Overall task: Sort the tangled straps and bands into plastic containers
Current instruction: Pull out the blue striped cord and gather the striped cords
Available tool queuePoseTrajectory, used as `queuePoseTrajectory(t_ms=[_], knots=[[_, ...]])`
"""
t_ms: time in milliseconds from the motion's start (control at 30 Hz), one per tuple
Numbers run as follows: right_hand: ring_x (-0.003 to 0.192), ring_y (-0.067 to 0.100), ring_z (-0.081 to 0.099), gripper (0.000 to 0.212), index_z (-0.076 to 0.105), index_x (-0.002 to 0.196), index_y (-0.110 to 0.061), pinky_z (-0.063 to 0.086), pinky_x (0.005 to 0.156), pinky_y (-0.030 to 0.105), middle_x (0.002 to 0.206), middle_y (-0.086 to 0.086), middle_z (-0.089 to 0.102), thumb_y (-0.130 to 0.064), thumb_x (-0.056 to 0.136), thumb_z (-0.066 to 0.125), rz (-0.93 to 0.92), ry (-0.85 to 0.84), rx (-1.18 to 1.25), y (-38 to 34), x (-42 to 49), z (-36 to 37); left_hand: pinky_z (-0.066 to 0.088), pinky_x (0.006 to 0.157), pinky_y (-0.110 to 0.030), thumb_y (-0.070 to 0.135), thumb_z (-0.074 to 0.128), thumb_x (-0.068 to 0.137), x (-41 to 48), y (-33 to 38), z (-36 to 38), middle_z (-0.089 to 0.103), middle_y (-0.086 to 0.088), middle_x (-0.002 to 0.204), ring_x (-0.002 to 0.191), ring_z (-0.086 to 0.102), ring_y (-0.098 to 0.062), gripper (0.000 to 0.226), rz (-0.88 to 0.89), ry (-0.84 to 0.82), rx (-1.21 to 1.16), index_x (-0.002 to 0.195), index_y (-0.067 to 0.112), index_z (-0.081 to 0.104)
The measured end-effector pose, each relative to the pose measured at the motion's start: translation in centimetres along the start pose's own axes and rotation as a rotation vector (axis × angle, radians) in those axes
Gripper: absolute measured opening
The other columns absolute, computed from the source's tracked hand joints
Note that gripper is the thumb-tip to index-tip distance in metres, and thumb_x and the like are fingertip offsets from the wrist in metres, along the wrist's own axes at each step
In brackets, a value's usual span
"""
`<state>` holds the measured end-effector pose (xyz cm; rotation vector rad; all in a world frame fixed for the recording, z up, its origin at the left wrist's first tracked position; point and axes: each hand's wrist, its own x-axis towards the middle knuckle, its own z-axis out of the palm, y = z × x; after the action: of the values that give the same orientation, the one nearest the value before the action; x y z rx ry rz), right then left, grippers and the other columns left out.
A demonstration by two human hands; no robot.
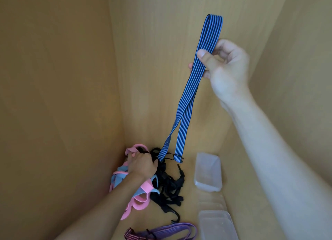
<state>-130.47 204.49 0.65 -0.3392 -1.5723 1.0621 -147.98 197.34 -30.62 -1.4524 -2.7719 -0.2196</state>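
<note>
1. Our right hand (222, 67) is up high on the right, thumb and fingers pinching the blue striped strap (188, 99) partway down its length.
2. The strap is folded double. The folded loop sticks up above the hand, and the two tails hang down and to the left, with their ends reaching the top of the tangled pile (154, 184).
3. Our left hand (142, 163) is down low on the pile, fingers curled into it and gripping right where the pink stuff meets the black stuff.
4. The pile sits in the far left corner of the wooden floor (190, 200). There are pink bands (138, 200) and light blue bands (116, 178) on the left side, and black straps (170, 184) with hooks on the right.
5. A purple strap (170, 230) lies by itself at the near edge, apart from the pile.
6. The clear plastic containers sit in a row along the right wall. The far container (208, 184) is just right of the black straps and the near container (215, 220) is just right of the purple strap. There might be another one between them, but it's too faint for us to tell.
</note>
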Motion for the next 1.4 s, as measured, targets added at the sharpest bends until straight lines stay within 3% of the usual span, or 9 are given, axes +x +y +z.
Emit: queuePoseTrajectory(t_ms=[267,400,567,767,833,900,1067,1267,1400], knots=[[0.063,0.022,0.072,0.019,0.065,0.083,-0.012,0.062,0.074,0.053,0.071,-0.011,0.065,0.005,0.092,0.065,0.021,-0.018,0.031,0.3,-1.6,-0.9,0.054,0.077,-0.036,0.009,0.053,0.089,1.1,-0.7,-1.4,0.073,-0.007,0.096,0.095,0.068,-0.031,0.031,-0.009,-0.115,-0.25,0.12,0.015,0.057],[0.063,0.022,0.072,0.019,0.063,0.082,-0.01,0.061,0.076,0.054,0.071,-0.011,0.066,0.006,0.093,0.065,0.071,-0.013,0.018,1.3,-2.4,-1.1,0.043,0.079,-0.033,0.009,0.05,0.093,1.5,-1.0,-2.8,0.071,-0.009,0.113,0.107,0.064,-0.032,0.038,0.004,-0.029,-0.234,0.128,0.02,0.056],[0.064,0.021,0.073,0.02,0.064,0.082,-0.011,0.061,0.071,0.046,0.079,-0.002,0.065,0.005,0.093,0.064,0.131,-0.012,-0.031,3.1,-2.9,-1.4,0.051,0.078,-0.036,0.006,0.052,0.09,1.8,-0.8,-4.9,0.071,-0.005,0.115,0.101,0.066,-0.033,0.056,0.032,0.03,-0.203,0.14,0.031,0.049],[0.065,0.022,0.073,0.018,0.066,0.083,-0.013,0.061,0.073,0.044,0.074,-0.01,0.067,0.001,0.094,0.066,0.161,0.016,-0.053,4.2,-2.9,-2.0,0.044,0.099,-0.042,0.026,0.037,0.105,1.6,-0.8,-6.7,0.018,-0.011,0.166,0.14,0.038,-0.035,0.037,-0.035,0.159,-0.31,0.133,0.035,0.06],[0.065,0.022,0.074,0.018,0.067,0.083,-0.014,0.063,0.072,0.041,0.073,-0.012,0.068,-0.001,0.094,0.067,0.155,0.022,-0.043,3.8,-2.5,-2.2,0.046,0.099,-0.043,0.022,0.039,0.104,1.5,-0.9,-6.7,0.048,-0.012,0.149,0.132,0.047,-0.035,0.031,0.053,0.13,-0.385,0.114,0.026,0.068],[0.065,0.024,0.074,0.015,0.068,0.084,-0.013,0.064,0.072,0.044,0.075,-0.009,0.067,-0.002,0.094,0.067,0.16,0.014,-0.025,3.0,-1.9,-2.2,0.056,0.081,-0.041,0.01,0.038,0.102,1.1,-0.8,-6.6,0.07,-0.014,0.107,0.099,0.066,-0.037,0.03,0.077,-0.014,-0.655,0.1,0.014,0.068],[0.069,0.03,0.075,0.011,0.07,0.085,-0.014,0.059,0.078,0.06,0.085,0.008,0.062,-0.007,0.093,0.068,0.179,-0.025,-0.097,1.6,-0.3,-2.1,0.042,0.051,-0.01,-0.022,0.034,0.092,-0.6,0.7,-6.3,0.066,-0.01,0.088,0.07,0.062,-0.021,0.045,-0.014,-0.315,-0.99,0.114,0.002,0.065],[0.079,0.02,0.065,0.016,0.07,0.08,-0.021,0.055,0.089,0.055,0.082,0.003,0.068,-0.009,0.091,0.071,0.175,0.018,-0.183,1.9,-0.2,-1.9,0.049,0.063,-0.028,-0.021,0.039,0.091,-2.5,1.5,-5.3,0.058,-0.01,0.068,0.069,0.058,-0.022,0.034,0.034,-0.538,-0.936,0.106,-0.003,0.064],[0.079,0.02,0.065,0.018,0.07,0.078,-0.023,0.055,0.091,0.057,0.08,0.002,0.069,-0.011,0.091,0.072,0.17,0.056,-0.186,2.0,0.1,-1.8,0.05,0.065,-0.028,-0.006,0.055,0.094,-3.6,1.5,-4.8,0.061,-0.009,0.074,0.07,0.061,-0.022,0.014,0.082,-0.623,-0.937,0.093,0.005,0.064]])
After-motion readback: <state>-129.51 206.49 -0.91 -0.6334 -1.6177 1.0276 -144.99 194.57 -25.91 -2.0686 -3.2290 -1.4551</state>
